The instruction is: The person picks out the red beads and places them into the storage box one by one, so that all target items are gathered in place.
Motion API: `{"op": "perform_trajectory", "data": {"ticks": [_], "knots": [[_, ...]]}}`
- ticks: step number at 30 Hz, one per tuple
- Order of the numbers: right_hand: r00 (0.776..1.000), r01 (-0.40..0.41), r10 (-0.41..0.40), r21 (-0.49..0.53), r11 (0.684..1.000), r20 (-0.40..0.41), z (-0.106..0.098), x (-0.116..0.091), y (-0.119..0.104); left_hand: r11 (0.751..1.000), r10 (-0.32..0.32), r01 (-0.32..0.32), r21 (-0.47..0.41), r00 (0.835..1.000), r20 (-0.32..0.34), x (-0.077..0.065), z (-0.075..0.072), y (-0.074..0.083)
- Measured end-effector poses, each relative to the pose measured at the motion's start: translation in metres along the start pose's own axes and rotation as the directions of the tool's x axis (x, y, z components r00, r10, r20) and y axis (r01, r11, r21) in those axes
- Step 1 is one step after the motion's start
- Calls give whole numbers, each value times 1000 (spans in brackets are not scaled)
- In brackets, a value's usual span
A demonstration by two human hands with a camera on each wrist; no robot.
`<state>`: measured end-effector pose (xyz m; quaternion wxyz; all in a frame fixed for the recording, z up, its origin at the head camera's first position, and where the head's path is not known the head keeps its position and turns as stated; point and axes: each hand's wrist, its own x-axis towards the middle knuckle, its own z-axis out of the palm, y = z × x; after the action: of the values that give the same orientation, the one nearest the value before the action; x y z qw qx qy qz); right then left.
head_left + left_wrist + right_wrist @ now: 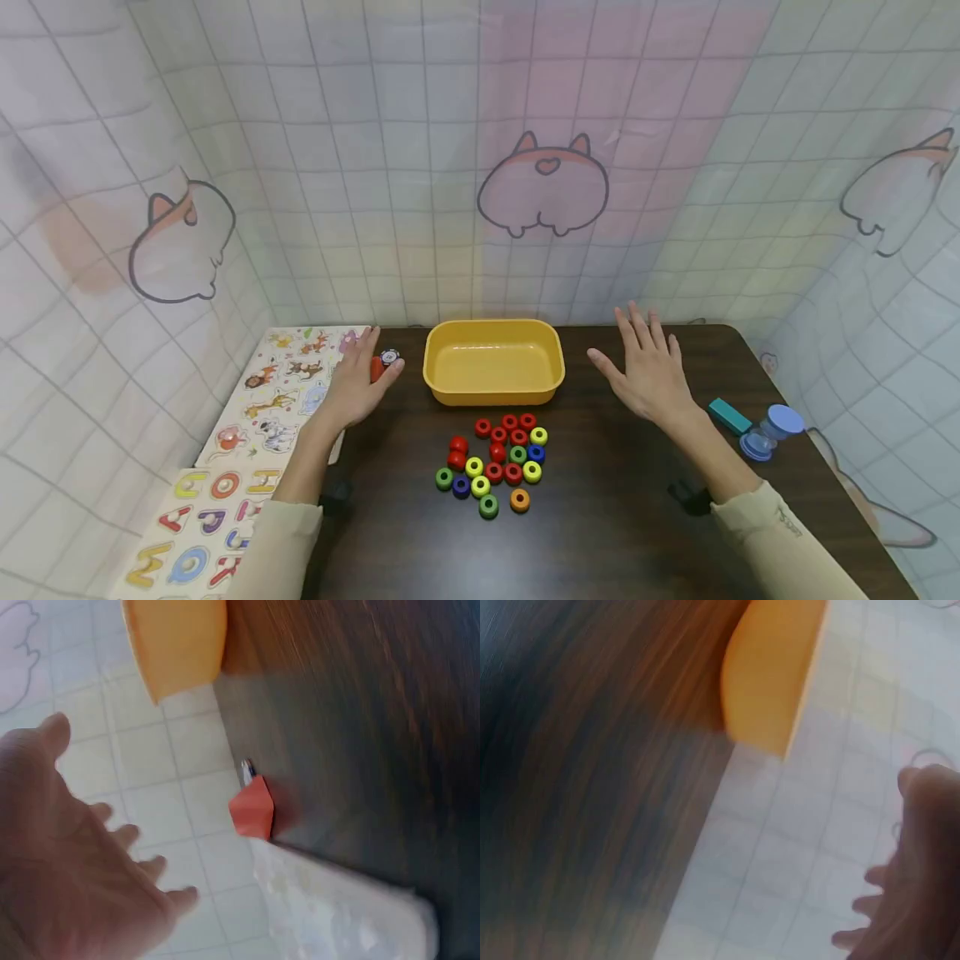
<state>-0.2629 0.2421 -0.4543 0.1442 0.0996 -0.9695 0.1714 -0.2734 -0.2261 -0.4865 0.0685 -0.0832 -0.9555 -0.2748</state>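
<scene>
Both hands are held out with fingers extended, and neither holds anything. The left hand is above the left side of the table, beside a red object and a patterned round chip that it partly hides. To the right of a yellow tray, the right hand is spread over the dark tabletop. Between the hands, in front of the tray, several ring-shaped beads lie loosely grouped, among them a red bead, a blue bead, a green bead and an orange bead.
An animal puzzle board and a letter puzzle board line the left edge. On the right lie a teal block and a blue sand timer. A gridded cloth hangs behind the table.
</scene>
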Motion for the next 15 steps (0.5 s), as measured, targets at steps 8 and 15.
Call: {"op": "perform_trajectory", "data": {"ticks": [8,15], "knots": [[992,62,-20,352,934,-123,0,-15,-50,826,-42,17,-564,999,-32,-1,17,18],[999,43,-37,678,734,-24,14,-32,-97,551,-158,132,-824,986,52,-9,27,38]]}}
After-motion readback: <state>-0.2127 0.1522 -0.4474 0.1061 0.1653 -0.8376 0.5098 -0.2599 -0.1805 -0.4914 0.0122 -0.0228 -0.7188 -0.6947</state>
